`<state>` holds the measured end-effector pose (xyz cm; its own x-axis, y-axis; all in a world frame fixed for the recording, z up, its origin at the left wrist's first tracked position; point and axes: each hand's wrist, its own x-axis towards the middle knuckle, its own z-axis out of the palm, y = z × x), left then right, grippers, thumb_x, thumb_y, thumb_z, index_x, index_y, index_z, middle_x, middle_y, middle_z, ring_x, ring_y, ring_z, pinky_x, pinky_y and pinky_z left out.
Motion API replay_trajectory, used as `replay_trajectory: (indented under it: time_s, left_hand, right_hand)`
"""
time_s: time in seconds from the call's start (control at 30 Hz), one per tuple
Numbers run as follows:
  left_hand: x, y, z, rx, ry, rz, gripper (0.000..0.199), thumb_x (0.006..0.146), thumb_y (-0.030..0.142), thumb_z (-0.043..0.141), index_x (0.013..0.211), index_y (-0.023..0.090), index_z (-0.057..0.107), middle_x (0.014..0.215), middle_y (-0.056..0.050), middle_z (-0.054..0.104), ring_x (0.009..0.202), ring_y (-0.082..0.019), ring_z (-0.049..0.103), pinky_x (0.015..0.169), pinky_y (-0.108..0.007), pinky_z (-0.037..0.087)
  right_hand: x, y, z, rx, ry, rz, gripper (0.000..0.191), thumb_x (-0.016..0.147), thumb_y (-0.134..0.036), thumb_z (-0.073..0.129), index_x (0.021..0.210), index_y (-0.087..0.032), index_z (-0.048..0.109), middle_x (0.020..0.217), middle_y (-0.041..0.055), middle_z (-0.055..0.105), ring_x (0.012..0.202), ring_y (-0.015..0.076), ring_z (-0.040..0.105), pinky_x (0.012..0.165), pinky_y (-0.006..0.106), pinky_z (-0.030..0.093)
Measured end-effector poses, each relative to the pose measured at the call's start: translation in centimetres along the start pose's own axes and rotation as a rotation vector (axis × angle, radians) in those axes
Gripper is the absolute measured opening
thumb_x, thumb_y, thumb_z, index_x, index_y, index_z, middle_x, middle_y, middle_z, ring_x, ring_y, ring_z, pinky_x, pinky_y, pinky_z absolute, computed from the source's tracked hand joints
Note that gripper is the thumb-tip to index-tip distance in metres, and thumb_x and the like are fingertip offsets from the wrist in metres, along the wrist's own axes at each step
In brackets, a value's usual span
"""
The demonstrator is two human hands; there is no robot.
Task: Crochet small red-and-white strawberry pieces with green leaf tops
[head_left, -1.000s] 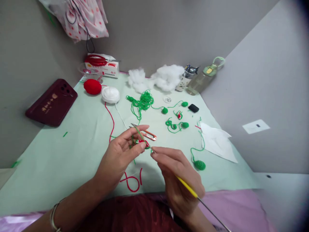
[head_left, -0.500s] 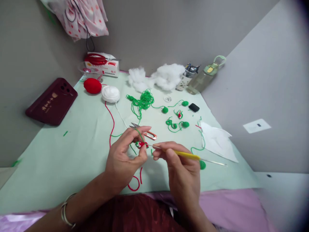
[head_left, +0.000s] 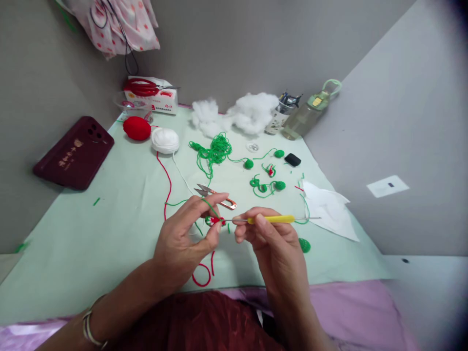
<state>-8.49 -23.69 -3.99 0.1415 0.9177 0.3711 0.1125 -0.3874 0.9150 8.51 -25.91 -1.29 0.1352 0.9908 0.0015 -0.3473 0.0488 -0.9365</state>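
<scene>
Between the thumb and fingers of my left hand (head_left: 185,231) is a small crochet piece (head_left: 215,221) in red, white and green. A strand of green yarn (head_left: 211,206) runs over that hand's index finger down to the piece. My right hand (head_left: 274,239) grips a crochet hook (head_left: 276,219) by its yellow handle, held nearly level. Its metal tip meets the right edge of the piece; whether it passes through a stitch is too small to tell. Just beyond my left fingers lie orange-handled thread snips (head_left: 223,199). A loop of red yarn (head_left: 202,275) rests below my hands.
Behind my hands are a tangle of green yarn (head_left: 215,148), a red yarn ball (head_left: 136,128), a white yarn ball (head_left: 165,140) and white stuffing (head_left: 252,113). Several green crocheted balls (head_left: 280,185) lie right. A phone (head_left: 75,153) leans left; a bottle (head_left: 305,117) stands at the back right.
The hook's handle has swung up to nearly level, and my right hand has turned with it. My left hand still pinches the crochet piece. The whole view has shifted slightly.
</scene>
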Motion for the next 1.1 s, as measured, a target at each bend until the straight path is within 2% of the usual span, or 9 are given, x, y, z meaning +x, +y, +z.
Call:
replay_trajectory:
  time_s: [0.2, 0.3, 0.4, 0.53, 0.63, 0.77, 0.87, 0.97, 1.1]
  left_hand:
    - [0.3, 0.8, 0.1, -0.064, 0.013, -0.093, 0.042, 0.09, 0.006, 0.067, 0.124, 0.028, 0.075, 0.098, 0.001, 0.07, 0.095, -0.013, 0.065, 0.093, -0.024, 0.052]
    - [0.5, 1.1, 0.1, -0.09, 0.013, -0.153, 0.038, 0.089, 0.008, 0.067, 0.12, 0.026, 0.076, 0.1, 0.001, 0.072, 0.091, -0.013, 0.067, 0.092, -0.026, 0.053]
    - [0.5, 1.2, 0.0, -0.12, 0.004, -0.192, 0.035, 0.089, 0.01, 0.069, 0.119, 0.026, 0.077, 0.103, -0.001, 0.074, 0.097, -0.016, 0.068, 0.094, -0.029, 0.053]
    - [0.5, 1.2, -0.1, -0.215, -0.054, -0.268, 0.032, 0.092, 0.016, 0.07, 0.12, 0.028, 0.077, 0.111, -0.002, 0.074, 0.105, -0.019, 0.069, 0.097, -0.03, 0.051]
    - [0.4, 1.2, -0.1, -0.309, -0.11, -0.342, 0.029, 0.094, 0.024, 0.072, 0.122, 0.03, 0.077, 0.107, -0.002, 0.075, 0.102, -0.019, 0.068, 0.098, -0.03, 0.049]
    - [0.2, 1.0, -0.2, -0.411, -0.112, -0.454, 0.029, 0.091, 0.033, 0.078, 0.12, 0.034, 0.08, 0.093, 0.001, 0.071, 0.094, -0.017, 0.064, 0.092, -0.027, 0.048]
    - [-0.1, 0.8, -0.1, -0.493, -0.106, -0.538, 0.031, 0.088, 0.038, 0.082, 0.119, 0.034, 0.081, 0.089, 0.001, 0.069, 0.092, -0.017, 0.064, 0.087, -0.027, 0.047]
    - [-0.2, 0.7, 0.0, -0.576, -0.102, -0.622, 0.034, 0.086, 0.039, 0.084, 0.119, 0.032, 0.081, 0.089, 0.001, 0.072, 0.094, -0.018, 0.065, 0.089, -0.029, 0.047]
    - [0.0, 1.1, 0.0, -0.633, -0.105, -0.64, 0.031, 0.086, 0.036, 0.084, 0.116, 0.031, 0.082, 0.092, 0.001, 0.076, 0.092, -0.016, 0.066, 0.09, -0.028, 0.048]
  right_hand:
    - [-0.4, -0.4, 0.2, -0.043, 0.011, -0.071, 0.01, 0.092, -0.027, 0.074, 0.091, -0.024, 0.083, 0.085, 0.0041, 0.084, 0.065, 0.0153, 0.076, 0.065, 0.029, 0.066]
    - [-0.5, -0.4, 0.2, -0.034, 0.001, -0.074, 0.01, 0.092, -0.026, 0.074, 0.091, -0.024, 0.084, 0.085, 0.0036, 0.085, 0.065, 0.0145, 0.076, 0.065, 0.028, 0.065]
    - [-0.6, -0.3, 0.2, -0.038, 0.006, -0.076, 0.01, 0.091, -0.027, 0.075, 0.091, -0.024, 0.083, 0.084, 0.0042, 0.084, 0.064, 0.0153, 0.075, 0.064, 0.029, 0.065]
    - [-0.4, -0.2, 0.3, -0.007, -0.018, -0.048, 0.01, 0.093, -0.029, 0.074, 0.091, -0.024, 0.083, 0.082, 0.0034, 0.083, 0.063, 0.0148, 0.073, 0.062, 0.028, 0.063]
    - [-0.4, 0.1, 0.4, 0.031, -0.04, -0.062, 0.011, 0.095, -0.028, 0.072, 0.093, -0.025, 0.083, 0.081, 0.0019, 0.082, 0.064, 0.0127, 0.073, 0.065, 0.026, 0.062]
    - [-0.6, 0.9, 0.4, -0.04, 0.004, -0.191, 0.012, 0.097, -0.027, 0.07, 0.097, -0.026, 0.083, 0.088, 0.0014, 0.081, 0.069, 0.0119, 0.073, 0.07, 0.026, 0.061]
    - [-0.8, 1.5, 0.4, -0.183, 0.022, -0.314, 0.015, 0.099, -0.022, 0.068, 0.102, -0.028, 0.082, 0.091, 0.0004, 0.079, 0.075, 0.0122, 0.072, 0.074, 0.027, 0.06]
    - [-0.8, 1.6, 0.4, -0.308, 0.037, -0.407, 0.019, 0.1, -0.019, 0.065, 0.104, -0.028, 0.082, 0.089, 0.0003, 0.077, 0.076, 0.0122, 0.07, 0.074, 0.028, 0.058]
    - [-0.6, 1.4, 0.3, -0.351, 0.023, -0.427, 0.021, 0.101, -0.018, 0.064, 0.104, -0.029, 0.081, 0.086, -0.001, 0.076, 0.075, 0.0116, 0.069, 0.073, 0.027, 0.057]
